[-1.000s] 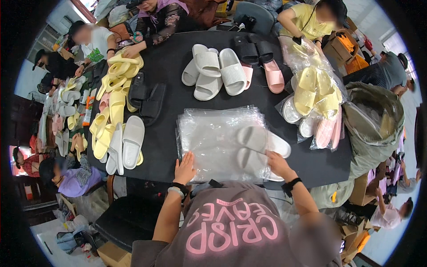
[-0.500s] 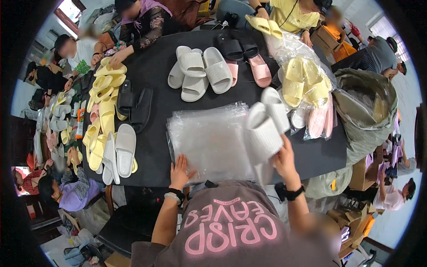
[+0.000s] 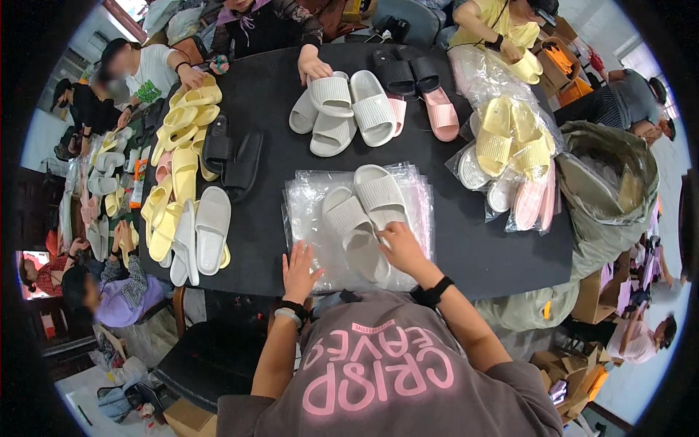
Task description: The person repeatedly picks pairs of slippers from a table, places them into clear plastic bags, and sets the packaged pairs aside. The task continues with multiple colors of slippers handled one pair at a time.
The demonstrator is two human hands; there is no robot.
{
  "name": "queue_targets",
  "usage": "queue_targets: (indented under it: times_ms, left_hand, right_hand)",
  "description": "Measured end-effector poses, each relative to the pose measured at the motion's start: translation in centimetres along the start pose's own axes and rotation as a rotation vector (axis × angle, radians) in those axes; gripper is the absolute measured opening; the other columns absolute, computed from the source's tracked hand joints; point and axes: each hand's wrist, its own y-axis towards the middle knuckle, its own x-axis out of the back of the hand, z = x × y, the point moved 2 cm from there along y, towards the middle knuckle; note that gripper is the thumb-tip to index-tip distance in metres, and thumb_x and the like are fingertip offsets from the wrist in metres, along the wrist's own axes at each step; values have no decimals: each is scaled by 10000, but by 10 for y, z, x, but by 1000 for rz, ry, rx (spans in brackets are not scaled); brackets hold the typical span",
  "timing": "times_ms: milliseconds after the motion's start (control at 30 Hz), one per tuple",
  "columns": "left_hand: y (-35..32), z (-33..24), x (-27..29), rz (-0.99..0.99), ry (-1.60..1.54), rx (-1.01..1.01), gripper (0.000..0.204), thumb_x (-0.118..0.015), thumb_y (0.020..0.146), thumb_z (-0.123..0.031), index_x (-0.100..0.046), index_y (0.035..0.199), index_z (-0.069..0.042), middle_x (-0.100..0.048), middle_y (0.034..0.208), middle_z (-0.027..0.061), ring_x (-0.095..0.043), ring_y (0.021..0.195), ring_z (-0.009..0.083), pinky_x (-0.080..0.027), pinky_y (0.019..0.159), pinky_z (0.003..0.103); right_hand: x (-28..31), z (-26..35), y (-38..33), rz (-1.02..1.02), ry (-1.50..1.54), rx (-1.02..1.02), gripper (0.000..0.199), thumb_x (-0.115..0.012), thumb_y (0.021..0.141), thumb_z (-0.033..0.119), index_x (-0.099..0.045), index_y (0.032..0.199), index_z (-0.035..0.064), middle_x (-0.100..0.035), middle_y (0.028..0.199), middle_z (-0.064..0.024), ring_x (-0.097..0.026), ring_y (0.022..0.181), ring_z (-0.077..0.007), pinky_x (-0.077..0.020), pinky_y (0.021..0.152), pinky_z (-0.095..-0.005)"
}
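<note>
A pair of light grey slide slippers (image 3: 380, 191) is over the stack of clear plastic bags (image 3: 306, 193) in front of me. My right hand (image 3: 403, 249) is closed on the pair at its lower right side, covering part of the right slipper. With fingers spread, my left hand (image 3: 298, 274) rests at the lower left corner of the bags, apart from the slippers. Beyond the bags lie more grey slippers (image 3: 375, 109), and another person's hand (image 3: 314, 65) touches one of them.
Yellow slippers (image 3: 166, 237), black slippers (image 3: 242, 164) and a grey pair (image 3: 212, 226) crowd the table's left side. Bagged yellow slippers (image 3: 495, 135) and pink ones (image 3: 529, 202) lie at right, beside a large green sack (image 3: 619, 142). Pink (image 3: 440, 116) and black slippers (image 3: 395, 75) sit at the back.
My right hand has brought the grey pair leftward from the right edge onto the bags. My left hand stays at their lower left. The far person's hand has moved from yellow to grey slippers.
</note>
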Motion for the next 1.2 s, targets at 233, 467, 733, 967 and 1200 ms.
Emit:
queue_targets:
  times_ms: [233, 467, 733, 967, 1200]
  left_hand:
    - [-13, 3, 14, -50, 54, 88, 654, -619, 825, -279, -361, 1407, -132, -242, 1491, 144, -263, 1349, 329, -172, 1088, 533]
    - [46, -67, 63, -158, -293, -253, 510, -635, 770, -169, -508, 1247, -44, -539, 1210, 141, -455, 1165, 322, -327, 989, 465]
    - [112, -172, 37, 68, 123, -595, 147, -619, 795, -188, -662, 885, -79, -583, 953, 57, -509, 1002, 228, -373, 859, 367]
    - [111, -172, 22, 41, -141, -413, 155, -581, 830, -241, -657, 823, -107, -611, 955, 60, -483, 1043, 227, -310, 857, 432]
    - [112, -167, 35, 189, -100, -453, 174, -585, 841, -227, -606, 940, -85, -630, 908, 70, -500, 1040, 230, -297, 858, 441]
  right_hand:
    - [6, -49, -59, -240, 146, -87, 384, -675, 740, 88, -569, 1108, 65, -430, 1286, -209, -417, 1213, -382, -371, 1009, -433]
    - [-16, -76, -77, -200, 217, -128, 349, -673, 741, 97, -556, 1066, 48, -479, 1255, -206, -475, 1145, -380, -388, 987, -423]
    - [-15, -72, -75, -186, 86, -97, 435, -668, 725, 82, -535, 1137, 46, -489, 1266, -175, -503, 1107, -370, -401, 965, -425]
    - [-15, -75, -78, -337, 328, -276, 502, -656, 762, 74, -487, 1234, 44, -455, 1285, -213, -532, 1087, -373, -459, 912, -384]
    - [-41, -112, -84, -230, 666, -474, 582, -623, 850, 153, -358, 1347, 5, -520, 1228, -195, -580, 1029, -267, -484, 851, -352]
